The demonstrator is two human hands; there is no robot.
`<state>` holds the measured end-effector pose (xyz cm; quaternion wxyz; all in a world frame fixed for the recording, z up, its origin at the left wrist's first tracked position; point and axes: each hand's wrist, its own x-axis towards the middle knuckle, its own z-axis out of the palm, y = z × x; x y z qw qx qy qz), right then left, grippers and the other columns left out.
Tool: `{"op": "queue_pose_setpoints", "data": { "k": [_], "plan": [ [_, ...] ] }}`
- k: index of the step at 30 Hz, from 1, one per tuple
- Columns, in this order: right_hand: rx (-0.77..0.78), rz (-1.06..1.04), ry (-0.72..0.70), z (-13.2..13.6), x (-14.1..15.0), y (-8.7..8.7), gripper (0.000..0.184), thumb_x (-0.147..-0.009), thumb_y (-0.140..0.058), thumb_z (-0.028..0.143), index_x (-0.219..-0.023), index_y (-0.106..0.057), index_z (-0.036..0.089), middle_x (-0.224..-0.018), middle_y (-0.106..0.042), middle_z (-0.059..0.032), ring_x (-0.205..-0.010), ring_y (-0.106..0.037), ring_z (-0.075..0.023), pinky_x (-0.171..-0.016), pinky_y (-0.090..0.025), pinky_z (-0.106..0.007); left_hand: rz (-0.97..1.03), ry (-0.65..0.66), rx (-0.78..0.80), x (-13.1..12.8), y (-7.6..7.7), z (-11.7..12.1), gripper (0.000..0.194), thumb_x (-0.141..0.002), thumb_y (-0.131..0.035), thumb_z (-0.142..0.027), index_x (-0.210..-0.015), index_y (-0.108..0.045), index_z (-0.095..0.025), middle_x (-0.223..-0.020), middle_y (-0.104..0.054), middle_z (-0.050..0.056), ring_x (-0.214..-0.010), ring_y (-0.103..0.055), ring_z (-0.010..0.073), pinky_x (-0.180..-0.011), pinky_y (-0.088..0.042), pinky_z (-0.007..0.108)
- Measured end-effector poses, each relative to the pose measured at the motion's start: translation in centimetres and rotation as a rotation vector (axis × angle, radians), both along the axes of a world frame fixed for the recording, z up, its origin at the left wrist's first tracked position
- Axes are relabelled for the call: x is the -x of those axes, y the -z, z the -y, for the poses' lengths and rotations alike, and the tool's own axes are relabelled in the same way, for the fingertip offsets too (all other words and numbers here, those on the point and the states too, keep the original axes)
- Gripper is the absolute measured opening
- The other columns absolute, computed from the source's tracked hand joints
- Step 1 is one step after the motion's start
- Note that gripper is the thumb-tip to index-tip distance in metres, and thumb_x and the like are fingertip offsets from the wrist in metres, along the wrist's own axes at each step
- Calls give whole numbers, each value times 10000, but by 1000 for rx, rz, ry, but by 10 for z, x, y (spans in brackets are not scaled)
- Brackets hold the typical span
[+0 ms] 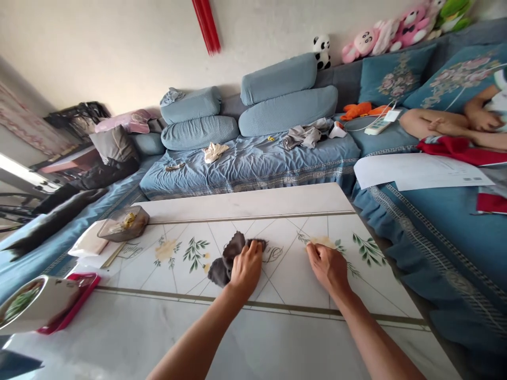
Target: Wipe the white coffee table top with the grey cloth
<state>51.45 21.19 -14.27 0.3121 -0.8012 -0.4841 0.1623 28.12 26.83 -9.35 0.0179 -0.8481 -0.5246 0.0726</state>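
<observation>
My left hand [246, 268] presses a crumpled dark grey cloth [227, 258] onto the white tabletop [245, 203], gripping a fold of it. The tabletop has a printed pattern of green leaves and tan flowers. My right hand [328, 269] rests a little to the right, holding nothing. Its fingertips touch the table just below a tan flower patch [322, 241], and I cannot tell whether this patch is print or a stain.
At the table's left edge are a clear plastic container [123, 223], a white packet [87, 245], and a bowl of greens [19, 303] beside a pink tray [79, 301]. Behind stands a blue sofa [249, 169]. A seated person's legs [443, 126] are at the right.
</observation>
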Motion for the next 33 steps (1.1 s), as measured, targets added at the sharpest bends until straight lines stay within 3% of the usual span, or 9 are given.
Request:
{"op": "queue_pose_setpoints", "data": {
  "k": [4, 10, 16, 23, 29, 33],
  "plan": [
    [-54, -12, -21, 2, -1, -2, 500, -1002, -474, 452, -558, -497, 223, -579, -612, -52, -559, -433, -147, -633, -291, -293, 12, -37, 10, -18, -12, -27, 386, -1024, -396, 0, -1243, -645, -197, -1323, -615, 115, -1089, -655, 208, -802, -549, 273],
    [44, -16, 20, -1, 1, -5, 511, -1001, -481, 443, -546, -537, 217, -616, -652, -75, -589, -439, -159, -641, -292, -299, 5, 37, 34, 5, -4, 7, 418, -1014, -426, -1, -1317, -608, -223, -1269, -641, 83, -1033, -661, 192, -710, -526, 250],
    [16, -13, -4, 2, 0, -9, 521, -1009, -471, 446, -541, -508, 218, -573, -601, -53, -560, -419, -147, -627, -277, -294, 4, 22, 20, -18, -14, -34, 352, -1033, -389, -19, -1211, -642, -185, -1332, -622, 121, -1113, -665, 214, -811, -560, 271],
    [43, 27, 2, -1, 1, -2, 503, -1007, -499, 437, -562, -579, 216, -600, -636, -67, -560, -417, -153, -631, -285, -304, 2, 59, 61, 11, -7, 4, 465, -1002, -411, -1, -1354, -603, -236, -1277, -638, 89, -1020, -660, 195, -730, -549, 255],
    [32, 17, 1, 1, 1, -8, 539, -1019, -462, 461, -540, -528, 222, -575, -604, -60, -561, -420, -157, -623, -287, -302, 45, 37, 28, -15, -12, -38, 358, -1030, -392, -30, -1227, -644, -192, -1327, -618, 122, -1093, -654, 217, -823, -565, 300],
    [78, -33, 11, 1, 2, -12, 542, -1018, -457, 465, -536, -509, 220, -599, -620, -63, -567, -434, -154, -633, -293, -299, 32, 53, 44, 9, -4, -8, 426, -1023, -403, -19, -1334, -618, -214, -1286, -635, 97, -1043, -660, 204, -749, -542, 272]
  ]
}}
